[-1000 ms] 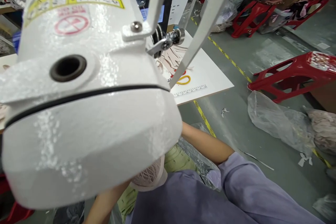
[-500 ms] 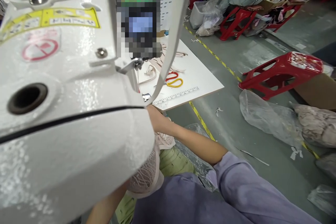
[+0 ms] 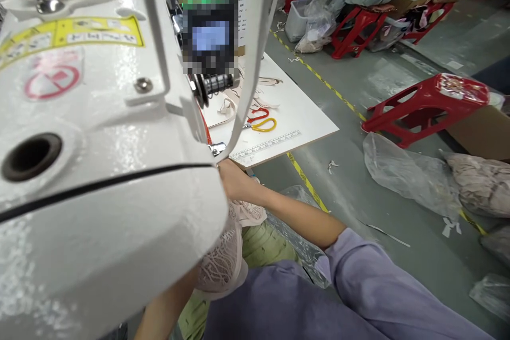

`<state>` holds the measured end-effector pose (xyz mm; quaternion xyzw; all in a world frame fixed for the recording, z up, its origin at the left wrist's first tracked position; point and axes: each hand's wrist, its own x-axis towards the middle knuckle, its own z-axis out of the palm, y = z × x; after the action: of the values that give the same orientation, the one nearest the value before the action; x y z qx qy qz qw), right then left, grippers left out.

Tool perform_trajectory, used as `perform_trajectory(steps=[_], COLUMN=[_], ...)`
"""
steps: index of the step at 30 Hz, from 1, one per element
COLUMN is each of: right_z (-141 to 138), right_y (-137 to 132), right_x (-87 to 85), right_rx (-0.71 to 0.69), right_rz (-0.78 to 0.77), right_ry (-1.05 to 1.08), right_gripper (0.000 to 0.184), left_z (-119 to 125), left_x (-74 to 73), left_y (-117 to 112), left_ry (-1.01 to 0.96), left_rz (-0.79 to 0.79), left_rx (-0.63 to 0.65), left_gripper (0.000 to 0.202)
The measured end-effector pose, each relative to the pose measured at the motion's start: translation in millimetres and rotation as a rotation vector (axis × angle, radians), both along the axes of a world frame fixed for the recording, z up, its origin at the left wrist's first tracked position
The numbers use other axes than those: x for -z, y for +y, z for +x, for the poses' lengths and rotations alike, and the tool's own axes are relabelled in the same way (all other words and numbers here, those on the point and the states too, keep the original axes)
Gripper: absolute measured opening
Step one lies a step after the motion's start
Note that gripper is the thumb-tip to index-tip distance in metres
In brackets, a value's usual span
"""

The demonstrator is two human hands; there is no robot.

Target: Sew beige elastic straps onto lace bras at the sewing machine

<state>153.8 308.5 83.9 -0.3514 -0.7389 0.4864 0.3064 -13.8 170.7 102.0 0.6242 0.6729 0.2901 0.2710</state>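
Note:
The white head of a sewing machine (image 3: 167, 207) fills the left side and covers much of the work. My right hand (image 3: 237, 179) reaches in at its right edge; the fingers are hidden behind the machine, so their grip does not show. Below that wrist hangs a pale pink lace bra (image 3: 223, 265), its cups resting over my lap. Only my left forearm shows, coming up from the bottom; the machine conceals the left hand, close to the bra.
On the white table (image 3: 306, 111) lie scissors (image 3: 265, 123) with red and yellow handles, beige strips (image 3: 258, 98) and a printed ruler scale (image 3: 274, 143). A red stool (image 3: 426, 106), plastic bags (image 3: 410, 175) and a cardboard box (image 3: 482, 135) are on the floor at right.
The view has shifted slightly, so the machine sits a little further left and more of its thread-tension spring shows. My right hand and the bra look nearly unchanged.

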Motion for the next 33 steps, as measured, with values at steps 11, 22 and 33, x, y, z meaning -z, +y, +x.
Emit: perform_trajectory(steps=[11,22,33], right_z=[-6,-10,-8], right_y=[2,-2,0], right_x=[18.2,17.0,28.8], right_rx=[0.050,0.101,0.101], right_rz=[0.138,0.187,0.236], right_ry=[0.110,0.069,0.153], right_gripper=[0.006,0.008,0.010], left_z=[-5,-4,1], left_x=[-2.3,6.5,16.5], left_y=[-9,-15,-19], left_ry=[0.216,0.268,0.346], left_rz=[0.105,0.176,0.274], left_rx=[0.105,0.138,0.199], left_gripper=[0.032,0.026,0.026])
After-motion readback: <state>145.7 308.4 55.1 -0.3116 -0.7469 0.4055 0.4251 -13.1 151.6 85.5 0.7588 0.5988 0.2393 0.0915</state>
